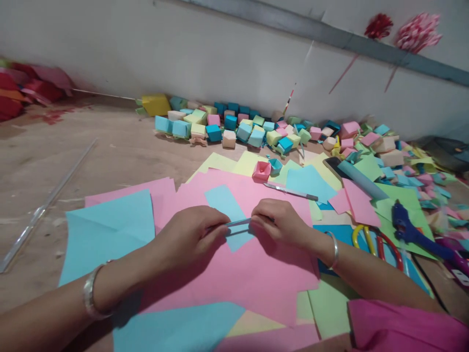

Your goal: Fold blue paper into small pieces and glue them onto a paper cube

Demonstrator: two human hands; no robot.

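My left hand (188, 234) and my right hand (280, 222) meet over a small blue paper square (227, 205) lying on pink sheets (256, 264). Both hands pinch a raised fold of that blue paper between them, fingers closed on it. A silver bangle circles each wrist. A larger blue sheet (110, 230) lies to the left of my left hand.
Several folded paper cubes (234, 129) in blue, pink, yellow and green line the wall. A pink open box (261, 170), a craft knife (291, 191), scissors (370, 239), a blue glue gun (410, 230), a phone (335, 166) and a long ruler (47, 200) lie around.
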